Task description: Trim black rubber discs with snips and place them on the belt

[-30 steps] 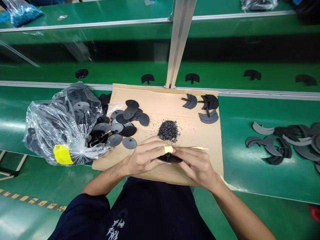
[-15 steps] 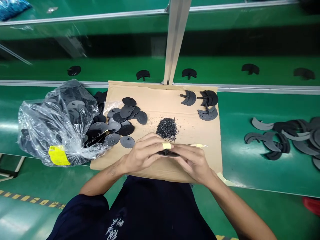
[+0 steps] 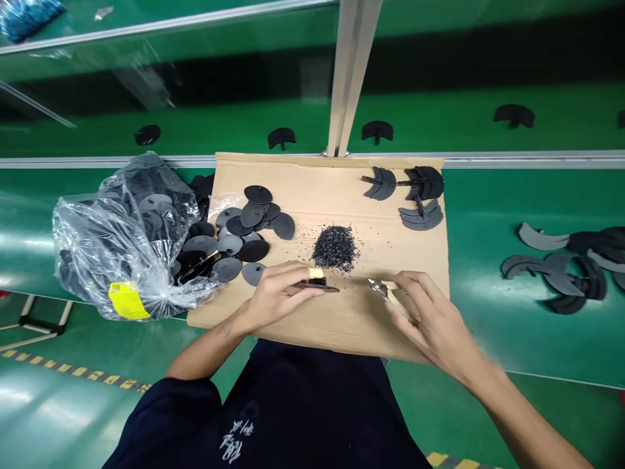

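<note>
The green bench (image 3: 488,202) bears the cardboard (image 3: 293,182), laid out as it was a half second ago. The plastic bag (image 3: 112,234) has kept its place off the cardboard's left side. The right hand (image 3: 434,319) has changed most: earlier its fingers met the left hand's at the held disc, but now it is drawn well apart to the right, fingers curled around the cutters. The left hand (image 3: 278,296) has stayed near the cardboard's front edge, thumb below and fingers above, pinching. The loose discs (image 3: 254,215) lie left of the scraps (image 3: 335,249), both as before. The cutters (image 3: 394,299), yellow-handled, now show their metal tip, pointing toward the left hand without touching the disc. The held disc (image 3: 332,289), seen nearly edge-on, shows its right end free, and the yellow tape (image 3: 316,273) remains on a left finger.
</note>
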Tool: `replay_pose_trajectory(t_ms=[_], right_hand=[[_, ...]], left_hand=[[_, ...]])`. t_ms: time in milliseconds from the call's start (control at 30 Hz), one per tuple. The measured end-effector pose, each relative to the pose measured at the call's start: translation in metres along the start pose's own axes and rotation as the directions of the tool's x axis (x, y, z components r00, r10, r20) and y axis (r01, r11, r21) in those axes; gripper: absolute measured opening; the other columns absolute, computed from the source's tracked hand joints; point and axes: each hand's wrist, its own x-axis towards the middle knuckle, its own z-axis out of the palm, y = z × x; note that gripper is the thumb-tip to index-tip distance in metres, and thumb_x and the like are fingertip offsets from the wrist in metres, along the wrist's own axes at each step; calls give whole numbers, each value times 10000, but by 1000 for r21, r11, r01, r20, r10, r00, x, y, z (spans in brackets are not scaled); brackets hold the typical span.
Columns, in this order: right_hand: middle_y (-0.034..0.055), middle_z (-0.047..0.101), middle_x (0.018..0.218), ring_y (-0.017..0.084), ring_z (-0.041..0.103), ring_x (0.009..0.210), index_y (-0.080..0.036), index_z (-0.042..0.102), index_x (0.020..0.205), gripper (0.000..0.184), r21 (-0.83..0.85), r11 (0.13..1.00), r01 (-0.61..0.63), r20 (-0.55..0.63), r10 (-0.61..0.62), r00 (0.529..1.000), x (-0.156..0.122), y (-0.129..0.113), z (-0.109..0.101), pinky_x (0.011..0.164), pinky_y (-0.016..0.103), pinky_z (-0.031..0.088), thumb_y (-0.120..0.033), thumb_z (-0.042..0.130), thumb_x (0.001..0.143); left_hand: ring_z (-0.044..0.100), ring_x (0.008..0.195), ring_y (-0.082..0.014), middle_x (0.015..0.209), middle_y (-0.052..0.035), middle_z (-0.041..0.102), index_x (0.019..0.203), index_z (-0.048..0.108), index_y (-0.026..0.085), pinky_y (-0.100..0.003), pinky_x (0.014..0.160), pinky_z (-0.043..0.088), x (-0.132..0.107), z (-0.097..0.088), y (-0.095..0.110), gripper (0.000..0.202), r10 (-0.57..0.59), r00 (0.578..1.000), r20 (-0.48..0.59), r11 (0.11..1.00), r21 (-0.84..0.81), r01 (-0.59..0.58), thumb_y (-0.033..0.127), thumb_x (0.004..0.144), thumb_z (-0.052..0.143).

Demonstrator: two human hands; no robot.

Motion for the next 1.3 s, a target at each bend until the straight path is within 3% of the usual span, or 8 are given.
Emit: replay_pose_trajectory(t_ms=[100, 200, 933, 1133, 1300], right_hand=[[139, 679, 1108, 274, 660, 975, -178, 551, 1301, 281, 146, 986, 75, -31, -71, 997, 16, -19, -13, 839, 415, 566, -281, 493, 1046], [144, 688, 1117, 266, 661, 967, -157, 553, 1311, 299, 183, 972, 150, -42, -144, 989, 27, -31, -16, 841, 412, 576, -276, 532, 1038], [153, 696, 1083, 263, 667, 935, -136, 587, 1287, 307, 122, 968, 221, -20, -220, 975, 34, -34, -17, 808, 409, 605, -306, 577, 1031], [121, 699, 1018, 241, 668, 890, -157, 616, 1279, 284, 122, 964, 238, 9, -240, 971, 38, -33, -20, 766, 383, 599, -308, 563, 1043], [85, 707, 936, 217, 664, 802, -182, 638, 1229, 232, -24, 952, 306, -21, -306, 952, 40, -32, -21, 691, 343, 572, -304, 554, 1051]], left_hand=[[708, 783, -146, 898, -84, 759, 1060, 741, 135, -244, 721, 600, 3, 5, 3, 174, 40, 999, 12, 998, -50, -39, 245, 925, 741], [712, 794, -144, 908, -87, 762, 1084, 735, 124, -241, 732, 600, 1, 7, 6, 192, 53, 998, 16, 995, -87, -51, 220, 917, 748], [729, 802, -161, 893, -90, 771, 1054, 748, 132, -255, 722, 613, -2, 2, 10, 173, 56, 998, 11, 993, -106, -55, 239, 918, 751], [732, 788, -167, 886, -89, 775, 1044, 748, 131, -265, 710, 613, -4, 2, 9, 172, 74, 997, 7, 993, -94, -73, 242, 913, 759], [726, 745, -160, 850, -73, 774, 1054, 743, 138, -255, 680, 603, -6, 5, 8, 178, 92, 996, -15, 989, -111, -93, 230, 904, 768]])
